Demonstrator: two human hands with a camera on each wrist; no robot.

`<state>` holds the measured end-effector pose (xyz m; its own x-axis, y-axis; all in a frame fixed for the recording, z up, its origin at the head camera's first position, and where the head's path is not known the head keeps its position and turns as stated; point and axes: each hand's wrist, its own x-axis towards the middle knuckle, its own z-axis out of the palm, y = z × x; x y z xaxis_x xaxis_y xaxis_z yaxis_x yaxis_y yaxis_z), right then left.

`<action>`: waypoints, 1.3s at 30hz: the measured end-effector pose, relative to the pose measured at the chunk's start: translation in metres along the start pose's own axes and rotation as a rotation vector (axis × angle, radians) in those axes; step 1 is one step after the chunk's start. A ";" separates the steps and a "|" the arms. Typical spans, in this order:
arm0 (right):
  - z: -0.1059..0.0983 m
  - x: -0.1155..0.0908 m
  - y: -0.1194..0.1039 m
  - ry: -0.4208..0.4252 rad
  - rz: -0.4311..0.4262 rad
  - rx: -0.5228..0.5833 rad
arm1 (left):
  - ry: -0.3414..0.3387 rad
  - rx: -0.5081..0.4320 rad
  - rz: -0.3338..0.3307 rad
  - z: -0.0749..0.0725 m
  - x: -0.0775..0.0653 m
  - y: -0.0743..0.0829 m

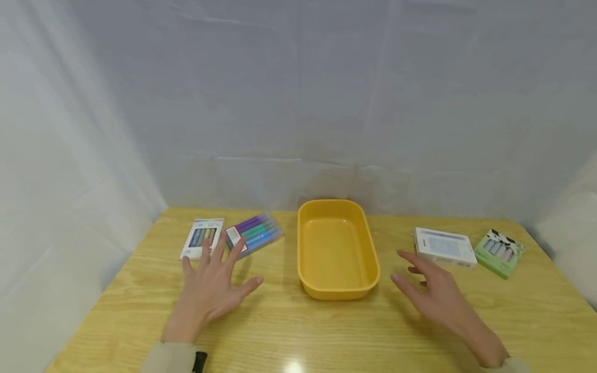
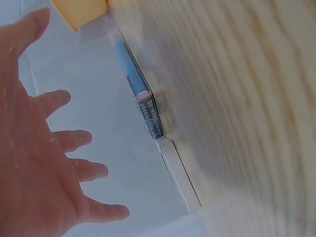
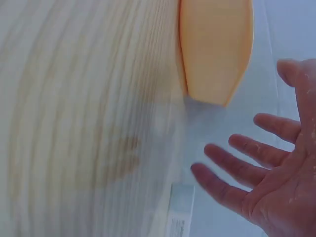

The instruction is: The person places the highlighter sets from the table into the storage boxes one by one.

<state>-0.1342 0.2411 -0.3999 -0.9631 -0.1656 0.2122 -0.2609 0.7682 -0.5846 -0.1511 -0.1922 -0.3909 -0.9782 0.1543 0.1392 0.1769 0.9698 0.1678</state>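
Note:
My left hand (image 1: 211,287) hovers over the table with its fingers spread, holding nothing. Just beyond its fingertips lie a white box of coloured sticks (image 1: 198,239) and a clear-fronted pack of purple, green and blue pens (image 1: 262,239); the fingers partly overlap both in the head view. My right hand (image 1: 436,295) is raised between the yellow tray and a white box (image 1: 445,246), its fingers apart and nothing in them. Right of that box sits a green box (image 1: 496,259) with a cow-like pattern and pale sticks in its window. The yellow tray (image 1: 338,295) stands between the hands.
The wooden table (image 1: 280,331) ends at a pale sheet (image 1: 336,103) hanging behind it, with more sheeting at both sides. In the left wrist view the pen pack (image 2: 131,69) and white box (image 2: 177,173) lie flat, end to end.

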 end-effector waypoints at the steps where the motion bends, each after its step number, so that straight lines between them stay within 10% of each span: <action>1: 0.001 0.001 -0.002 0.004 -0.001 0.041 | -0.001 -0.003 0.003 0.000 0.001 0.000; 23: 0.010 0.022 -0.026 -0.099 0.277 0.461 | 0.019 0.017 0.094 0.009 0.042 -0.001; 39: 0.023 0.032 -0.029 -0.092 0.364 0.507 | -0.027 0.011 0.141 0.017 0.084 -0.018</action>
<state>-0.1590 0.1996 -0.3947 -0.9920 -0.0185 -0.1251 0.1073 0.4002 -0.9101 -0.2382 -0.1935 -0.3987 -0.9463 0.2942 0.1339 0.3117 0.9402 0.1375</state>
